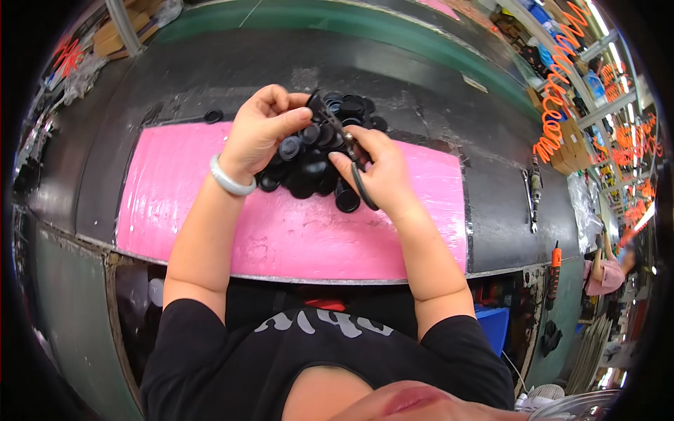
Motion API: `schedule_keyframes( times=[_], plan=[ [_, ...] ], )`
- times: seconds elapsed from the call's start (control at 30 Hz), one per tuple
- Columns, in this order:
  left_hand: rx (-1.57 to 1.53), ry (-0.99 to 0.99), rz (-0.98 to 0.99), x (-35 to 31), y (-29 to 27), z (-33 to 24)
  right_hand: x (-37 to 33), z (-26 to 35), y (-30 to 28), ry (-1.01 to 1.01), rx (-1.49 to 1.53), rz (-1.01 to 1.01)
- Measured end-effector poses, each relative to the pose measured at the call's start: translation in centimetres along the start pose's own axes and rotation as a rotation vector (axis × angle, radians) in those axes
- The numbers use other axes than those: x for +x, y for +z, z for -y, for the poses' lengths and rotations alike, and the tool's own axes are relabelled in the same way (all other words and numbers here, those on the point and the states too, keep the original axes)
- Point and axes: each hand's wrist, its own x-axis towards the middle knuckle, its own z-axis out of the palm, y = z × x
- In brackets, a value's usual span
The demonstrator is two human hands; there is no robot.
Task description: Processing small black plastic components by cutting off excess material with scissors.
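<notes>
- Pink mat (158,203): black caps (314,167) heaped at far middle; which are finished, cannot tell.
- Left hand (261,132) seemingly pinches one black piece (314,102) at the snips (362,186).
- Right hand (382,168) grips their handles.

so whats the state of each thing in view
left hand: pinching a black part
right hand: closed around a black-handled tool
black-handled tool: open or shut unclear
black round parts: heaped loosely, partly on pink mat
pink mat: flat, scuffed
lone black cap: lying apart beyond the mat
bracelet: worn
wrench: lying on dark tabletop
orange coiled hose: hanging
</notes>
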Motion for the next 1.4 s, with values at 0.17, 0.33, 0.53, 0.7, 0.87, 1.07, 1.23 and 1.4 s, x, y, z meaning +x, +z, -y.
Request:
schedule_keyframes(
  times=[0.17,0.33,0.53,0.7,0.87,1.07,1.23,1.4],
  plan=[
    [0.063,0.040,-0.019,-0.1,0.7,-0.1,-0.1,-0.4,0.1,-0.013,0.000,0.019],
    [0.069,0.050,-0.089,-0.3,0.7,-0.2,0.0,0.0,0.2,-0.010,0.004,0.041],
    [0.107,0.044,-0.080,-0.3,0.3,-0.1,0.0,-0.4,0.3,-0.068,0.001,0.046],
    [0.023,0.058,-0.071,-0.2,0.3,0.0,0.1,-0.4,0.3,-0.098,-0.049,0.052],
    [-0.042,0.064,-0.153,-0.2,0.8,0.4,0.0,-0.8,0.7,-0.144,-0.125,0.019],
    [-0.138,-0.002,-0.026,0.1,-0.4,0.5,-0.6,1.2,0.2,0.250,0.472,0.212],
    [-0.292,-0.031,0.001,0.0,0.8,0.7,-0.4,1.3,0.0,0.378,0.578,0.359],
    [-0.171,-0.043,0.077,-0.1,0.4,1.2,-0.4,1.0,0.1,0.384,0.653,0.363]
  ],
)
